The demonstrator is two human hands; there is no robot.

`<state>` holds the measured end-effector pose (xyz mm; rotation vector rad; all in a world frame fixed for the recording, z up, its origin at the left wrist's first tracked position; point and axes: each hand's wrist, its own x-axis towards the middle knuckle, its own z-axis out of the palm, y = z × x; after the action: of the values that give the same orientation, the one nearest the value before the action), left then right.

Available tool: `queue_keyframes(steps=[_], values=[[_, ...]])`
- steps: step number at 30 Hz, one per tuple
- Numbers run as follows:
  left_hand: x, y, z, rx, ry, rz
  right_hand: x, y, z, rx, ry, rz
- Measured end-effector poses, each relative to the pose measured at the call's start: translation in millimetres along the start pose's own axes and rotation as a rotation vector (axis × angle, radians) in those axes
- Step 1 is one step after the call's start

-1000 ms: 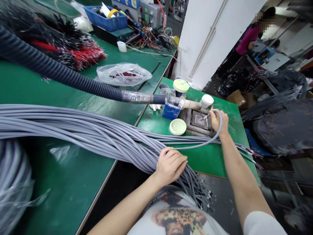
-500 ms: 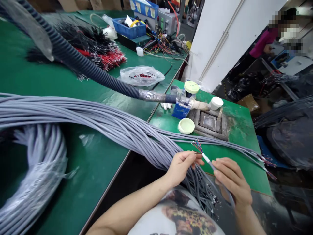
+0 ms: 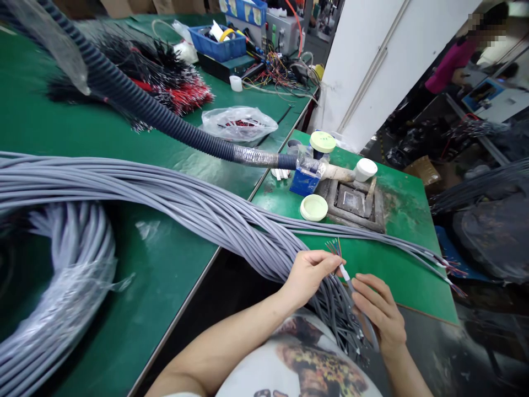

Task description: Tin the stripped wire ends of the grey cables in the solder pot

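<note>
At the lower centre of the frame, left hand (image 3: 308, 277) with thumb and fingertips pinched together at the base of the coloured wires (image 3: 334, 246). Just right of there, right hand (image 3: 382, 311) half curled around the grey cable (image 3: 350, 285), below the white sleeve (image 3: 344, 271), with little gap between fingers and thumb. Cable end tilted up and to the left, in front of the body, over the near edge of the small green table (image 3: 413, 209).

On this end, by the look of it, jacket off, sleeve in place, wires bared and fanned; a single end in mid-handling, by judgement. Across the table toward the right edge of the frame, a few grey cables (image 3: 397, 242) with likewise bared ends (image 3: 452, 269), perhaps at a similar stage. From the left edge to the centre, a large cable bundle (image 3: 231, 226), with drooping tips (image 3: 355, 344) under the hands; probably much of the batch left, though too small and dim there for a sure count or condition. Right of centre, beyond the hands and well apart from the held wires, a square grey block (image 3: 351, 201), and beside it a pale-green dish (image 3: 314, 208).
</note>
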<state>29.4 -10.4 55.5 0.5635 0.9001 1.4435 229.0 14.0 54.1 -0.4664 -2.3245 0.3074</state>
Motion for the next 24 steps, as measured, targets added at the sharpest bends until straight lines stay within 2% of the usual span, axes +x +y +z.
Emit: queue_keyframes(steps=[6,16,24], values=[[2.7,3.9,3.6,0.01,0.015,-0.012,-6.7,5.5,6.3,0.062,0.06,0.017],[8.2,4.8,7.1,-0.094,0.102,-0.028,-5.3,4.3,7.9,0.116,0.057,0.042],[9.9,-0.1,4.7,-0.145,0.067,-0.047,-8.3,4.6,10.5,0.106,0.051,0.04]])
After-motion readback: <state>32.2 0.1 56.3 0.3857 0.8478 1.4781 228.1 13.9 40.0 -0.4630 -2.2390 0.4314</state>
